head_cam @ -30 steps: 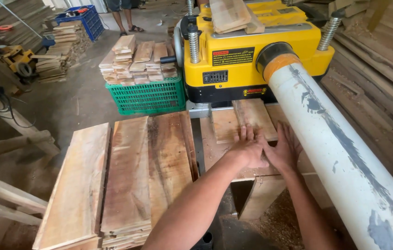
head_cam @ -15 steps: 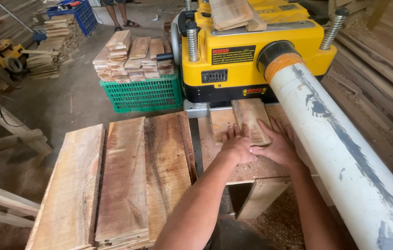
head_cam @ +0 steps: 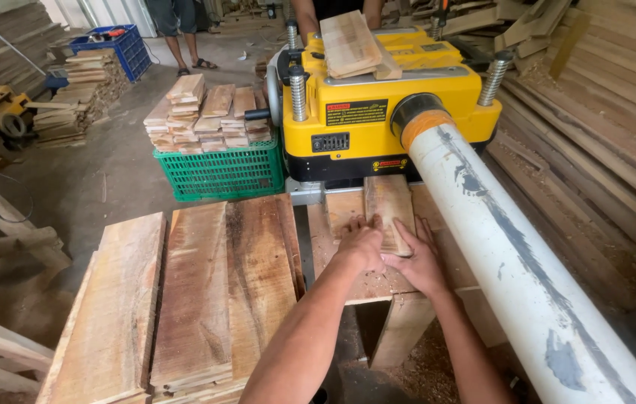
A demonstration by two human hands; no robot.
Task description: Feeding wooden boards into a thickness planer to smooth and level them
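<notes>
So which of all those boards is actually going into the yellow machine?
The short board under both hands, left hand and right hand; its far end meets the yellow machine. The stacked boards lie untouched alongside.

A small wooden table (head_cam: 378, 288) stands hard against the front of the yellow planer (head_cam: 378, 120), and a short board (head_cam: 389, 213) lies flat on it, its far end at the machine's mouth. To its left a lower stand carries stacks of rough planks (head_cam: 198, 299), laid side by side. Beyond them, on the concrete floor (head_cam: 108, 172), sits a green crate (head_cam: 217, 172) heaped with cut wood pieces (head_cam: 205, 112).
</notes>
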